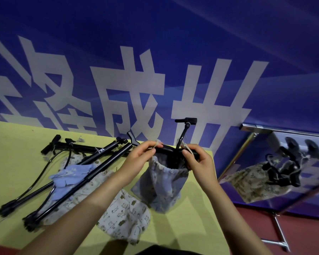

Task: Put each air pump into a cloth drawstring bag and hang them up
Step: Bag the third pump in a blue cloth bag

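Cinching the blue bag (pixel 162 183) shut around its pump (pixel 180 140).
Your left hand (pixel 138 159) and right hand (pixel 199 162) each pinch a drawstring; pull them apart next, then carry it right to the rack (pixel 284 129).

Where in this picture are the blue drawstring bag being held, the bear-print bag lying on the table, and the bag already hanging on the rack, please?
blue drawstring bag (pixel 160 188): head view, on its cloth body.
bear-print bag (pixel 125 216): head view, middle of the cloth.
hanging bag (pixel 252 183): head view, its patterned cloth front.

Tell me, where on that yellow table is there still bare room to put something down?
Bare yellow table lies left of the loose pumps, and along the near edge below the blue bag. The middle is crowded with pumps and the bear-print bag.
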A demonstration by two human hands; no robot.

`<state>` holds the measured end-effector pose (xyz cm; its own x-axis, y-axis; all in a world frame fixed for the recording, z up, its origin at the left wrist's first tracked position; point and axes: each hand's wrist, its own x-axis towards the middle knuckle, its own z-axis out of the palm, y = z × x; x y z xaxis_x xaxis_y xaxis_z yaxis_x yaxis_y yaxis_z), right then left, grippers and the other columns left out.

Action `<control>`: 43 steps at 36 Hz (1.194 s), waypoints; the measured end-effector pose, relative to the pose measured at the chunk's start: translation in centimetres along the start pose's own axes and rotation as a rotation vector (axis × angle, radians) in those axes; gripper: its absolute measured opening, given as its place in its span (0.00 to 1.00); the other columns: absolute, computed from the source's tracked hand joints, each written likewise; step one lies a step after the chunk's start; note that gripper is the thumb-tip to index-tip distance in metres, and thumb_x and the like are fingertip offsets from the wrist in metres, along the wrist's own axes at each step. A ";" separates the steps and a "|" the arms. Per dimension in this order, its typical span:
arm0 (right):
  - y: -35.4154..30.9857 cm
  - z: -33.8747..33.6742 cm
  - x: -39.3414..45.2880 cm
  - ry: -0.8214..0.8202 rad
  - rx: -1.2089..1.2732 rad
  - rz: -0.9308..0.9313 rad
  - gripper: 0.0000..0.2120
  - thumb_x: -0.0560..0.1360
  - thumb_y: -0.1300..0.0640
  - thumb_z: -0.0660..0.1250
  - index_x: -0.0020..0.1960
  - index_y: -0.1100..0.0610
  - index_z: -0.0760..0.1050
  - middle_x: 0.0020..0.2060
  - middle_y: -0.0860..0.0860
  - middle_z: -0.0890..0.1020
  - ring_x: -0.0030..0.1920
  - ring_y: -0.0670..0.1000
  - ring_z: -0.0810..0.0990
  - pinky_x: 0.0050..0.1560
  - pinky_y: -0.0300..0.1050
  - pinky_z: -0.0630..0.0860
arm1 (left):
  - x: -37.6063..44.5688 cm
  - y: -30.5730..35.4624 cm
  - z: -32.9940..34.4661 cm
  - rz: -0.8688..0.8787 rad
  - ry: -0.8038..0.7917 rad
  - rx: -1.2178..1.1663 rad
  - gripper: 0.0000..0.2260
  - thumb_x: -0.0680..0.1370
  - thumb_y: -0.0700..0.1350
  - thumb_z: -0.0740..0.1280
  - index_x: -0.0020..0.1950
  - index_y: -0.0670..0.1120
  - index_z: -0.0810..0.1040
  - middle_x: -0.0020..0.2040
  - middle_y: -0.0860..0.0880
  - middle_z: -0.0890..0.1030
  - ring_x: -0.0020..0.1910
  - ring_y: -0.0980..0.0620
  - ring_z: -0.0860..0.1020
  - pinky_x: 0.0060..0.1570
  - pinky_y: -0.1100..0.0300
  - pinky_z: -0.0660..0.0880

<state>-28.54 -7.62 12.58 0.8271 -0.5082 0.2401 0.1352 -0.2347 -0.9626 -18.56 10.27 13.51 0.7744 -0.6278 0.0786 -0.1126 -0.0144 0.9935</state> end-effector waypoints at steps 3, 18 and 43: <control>0.1 0.2 -0.1 0.043 0.005 -0.005 0.05 0.77 0.60 0.67 0.48 0.52 0.80 0.39 0.41 0.82 0.37 0.40 0.78 0.37 0.32 0.72 | -0.7 -0.5 0.4 -0.020 -0.010 -0.007 0.14 0.79 0.43 0.63 0.59 0.59 0.79 0.62 0.59 0.78 0.63 0.58 0.74 0.64 0.57 0.70; 0.6 -0.2 -0.3 0.006 0.011 -0.027 0.02 0.77 0.60 0.67 0.47 0.55 0.79 0.32 0.41 0.79 0.33 0.42 0.76 0.35 0.39 0.72 | -2.5 -1.3 2.4 -0.040 -0.008 -0.061 0.12 0.76 0.46 0.64 0.56 0.56 0.82 0.55 0.50 0.77 0.60 0.53 0.76 0.59 0.60 0.73; 0.1 0.4 -0.9 -0.035 0.056 -0.009 0.06 0.77 0.62 0.68 0.46 0.53 0.79 0.34 0.40 0.80 0.34 0.40 0.76 0.35 0.34 0.71 | -0.6 -1.0 1.8 0.007 0.231 -0.173 0.14 0.82 0.46 0.60 0.60 0.62 0.78 0.61 0.63 0.78 0.67 0.60 0.71 0.69 0.50 0.67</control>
<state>-29.06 -6.84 12.16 0.8439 -0.4771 0.2453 0.1725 -0.1918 -0.9662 -20.02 9.28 12.32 0.8977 -0.4328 0.0825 -0.0261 0.1348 0.9905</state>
